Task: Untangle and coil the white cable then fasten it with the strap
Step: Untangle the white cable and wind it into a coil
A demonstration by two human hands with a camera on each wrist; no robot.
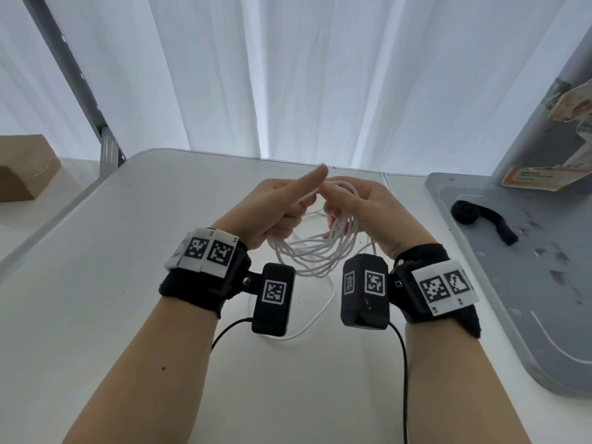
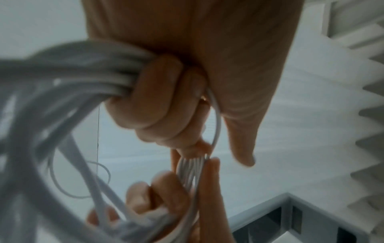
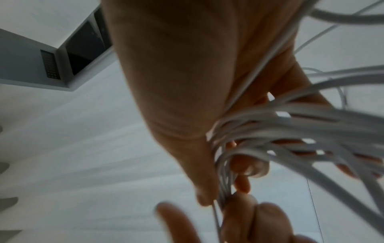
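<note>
The white cable (image 1: pixel 315 251) hangs in several loops between both hands above the white table (image 1: pixel 128 283). My left hand (image 1: pixel 275 206) grips one side of the bundle with curled fingers (image 2: pixel 158 102), thumb stretched out. My right hand (image 1: pixel 358 203) holds the other side, the loops (image 3: pixel 270 131) draped over its fingers and pinched at the top. A loose tail of cable (image 1: pixel 320 315) trails down onto the table. The black strap (image 1: pixel 480 219) lies rolled and partly unrolled on the grey mat (image 1: pixel 528 283) to the right, away from both hands.
A brown cardboard box (image 1: pixel 22 168) sits on the left. White curtains hang behind the table. A grey stand with paper labels (image 1: pixel 544 139) rises at the right above the mat. Black wrist-camera leads run down toward me.
</note>
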